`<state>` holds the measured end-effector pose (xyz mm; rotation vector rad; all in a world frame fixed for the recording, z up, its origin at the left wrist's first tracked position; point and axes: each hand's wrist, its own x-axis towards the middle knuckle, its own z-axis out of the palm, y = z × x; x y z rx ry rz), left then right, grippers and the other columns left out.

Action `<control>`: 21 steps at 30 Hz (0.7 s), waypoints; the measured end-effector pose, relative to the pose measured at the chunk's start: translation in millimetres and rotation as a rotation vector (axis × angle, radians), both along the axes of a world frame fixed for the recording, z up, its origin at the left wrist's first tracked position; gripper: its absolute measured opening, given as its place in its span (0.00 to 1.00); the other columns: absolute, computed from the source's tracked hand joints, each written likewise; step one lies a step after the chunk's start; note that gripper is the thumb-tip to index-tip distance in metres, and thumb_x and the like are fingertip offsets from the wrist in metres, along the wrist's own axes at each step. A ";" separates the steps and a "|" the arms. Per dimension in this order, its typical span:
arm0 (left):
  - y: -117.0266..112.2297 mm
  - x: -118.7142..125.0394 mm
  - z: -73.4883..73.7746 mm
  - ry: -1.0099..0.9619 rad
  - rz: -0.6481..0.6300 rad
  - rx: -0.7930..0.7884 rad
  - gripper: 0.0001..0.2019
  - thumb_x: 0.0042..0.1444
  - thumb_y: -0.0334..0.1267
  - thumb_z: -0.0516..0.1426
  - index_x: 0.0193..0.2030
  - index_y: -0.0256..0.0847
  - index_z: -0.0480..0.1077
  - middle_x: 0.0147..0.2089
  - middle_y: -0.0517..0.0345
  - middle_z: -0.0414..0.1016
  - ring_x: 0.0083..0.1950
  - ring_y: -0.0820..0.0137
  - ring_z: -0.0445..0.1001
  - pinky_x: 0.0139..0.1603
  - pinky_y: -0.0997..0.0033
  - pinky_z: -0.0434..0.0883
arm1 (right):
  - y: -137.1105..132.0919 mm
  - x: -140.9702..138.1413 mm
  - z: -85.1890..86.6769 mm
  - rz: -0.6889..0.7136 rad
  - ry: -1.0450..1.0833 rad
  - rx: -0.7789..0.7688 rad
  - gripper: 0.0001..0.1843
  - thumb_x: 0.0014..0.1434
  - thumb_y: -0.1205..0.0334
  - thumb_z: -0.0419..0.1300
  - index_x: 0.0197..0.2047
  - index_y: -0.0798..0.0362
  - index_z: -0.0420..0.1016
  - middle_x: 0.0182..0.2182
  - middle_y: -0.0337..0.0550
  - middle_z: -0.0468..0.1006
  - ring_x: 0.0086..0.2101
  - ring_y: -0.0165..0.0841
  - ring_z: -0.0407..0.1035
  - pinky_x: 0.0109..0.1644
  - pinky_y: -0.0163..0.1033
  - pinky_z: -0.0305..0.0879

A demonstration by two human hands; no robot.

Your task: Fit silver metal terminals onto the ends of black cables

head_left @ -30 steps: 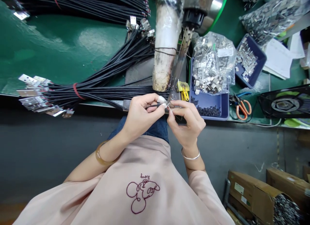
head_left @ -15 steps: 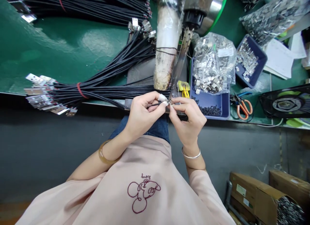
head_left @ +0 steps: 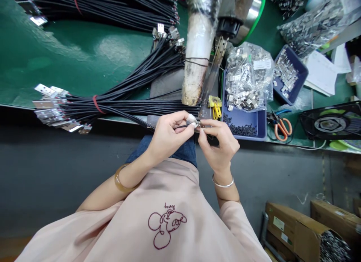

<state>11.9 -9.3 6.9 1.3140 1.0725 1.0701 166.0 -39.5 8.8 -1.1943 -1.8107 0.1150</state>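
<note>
Head view: at the bench's (head_left: 70,66) front edge, the left hand (head_left: 166,136) pinches a black cable (head_left: 182,126) near its tip; the right hand (head_left: 218,143) pinches a tiny metal shell (head_left: 198,124) there. The cable seems limp and the shell slippery, so both are best held close to the joint.

Bright, even light from above falls on the green worktop (head_left: 56,66), leaving a pale sheen on its left half and glare on the plastic bags of metal parts (head_left: 248,77) toward its right end. Under the front edge all is dim. The left hand (head_left: 166,136) and right hand (head_left: 218,143) are sharp; wide-angle distortion bows the worktop's edges.
</note>
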 end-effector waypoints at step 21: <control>-7.4 -10.9 -3.3 0.051 -0.073 0.022 0.05 0.52 0.34 0.59 0.28 0.35 0.72 0.23 0.62 0.66 0.25 0.78 0.60 0.26 0.77 0.60 | -14.7 6.9 1.0 -0.097 -0.083 -0.138 0.06 0.65 0.64 0.62 0.45 0.48 0.75 0.26 0.31 0.76 0.19 0.22 0.64 0.25 0.31 0.63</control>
